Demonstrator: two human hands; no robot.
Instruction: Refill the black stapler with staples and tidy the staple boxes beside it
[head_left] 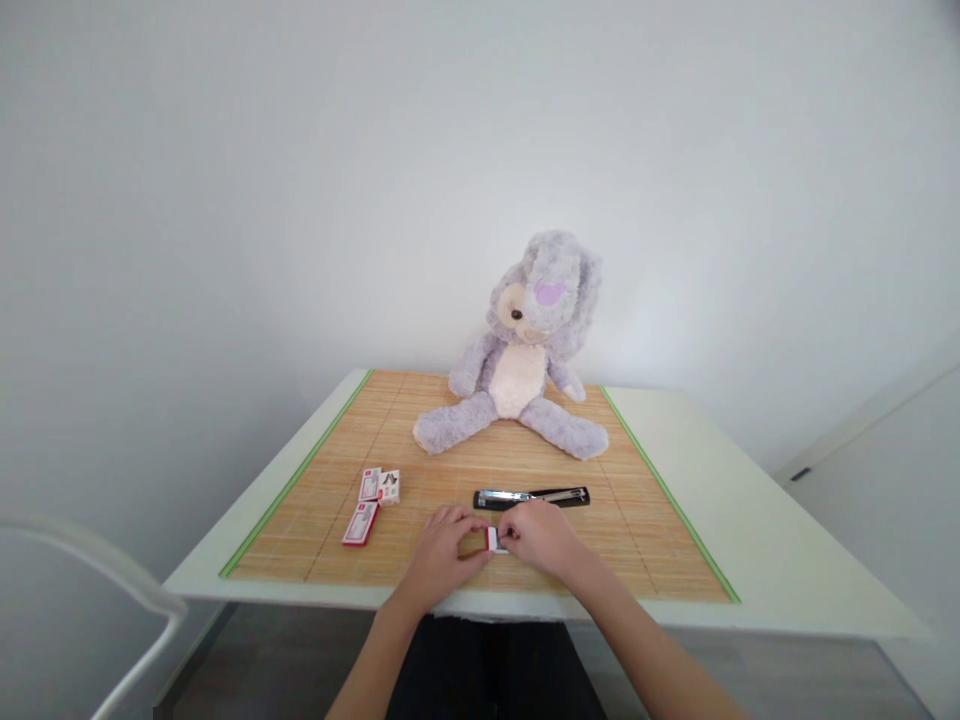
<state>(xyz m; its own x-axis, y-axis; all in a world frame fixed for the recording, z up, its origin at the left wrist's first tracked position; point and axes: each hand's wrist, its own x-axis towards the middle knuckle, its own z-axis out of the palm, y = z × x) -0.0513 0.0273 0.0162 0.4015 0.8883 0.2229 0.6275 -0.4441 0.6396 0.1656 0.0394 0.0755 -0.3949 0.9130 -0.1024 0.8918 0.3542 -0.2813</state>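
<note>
Here, through the head camera, I view a white table (750, 480) set against a plain pale wall (300, 180). A slatted bamboo mat (420, 480), bordered in green along its left and right edges, covers the middle of the tabletop. Near its front edge lies a small red-and-white box (492, 541), between my two hands. My left hand (437, 556) steadies it, thumb and forefinger parted by the box's width and touching its near and far sides. My right hand (541, 534) is at the box's right end, fingertips drawn together; I cannot tell whether they pinch anything. Just beyond the right hand lies a black stapler (486, 499) with bright metal parts, lengthwise across the mat. Three small cartons (361, 523) form a cluster on the mat's left side. At the back, a grey-lilac plush toy (517, 380) sits upright, legs spread. A white curved bar (82, 545) enters at lower left; at right, a small dark fitting (801, 474) marks a pale panel (885, 490). Below the table edge I see grey flooring (795, 670).
</note>
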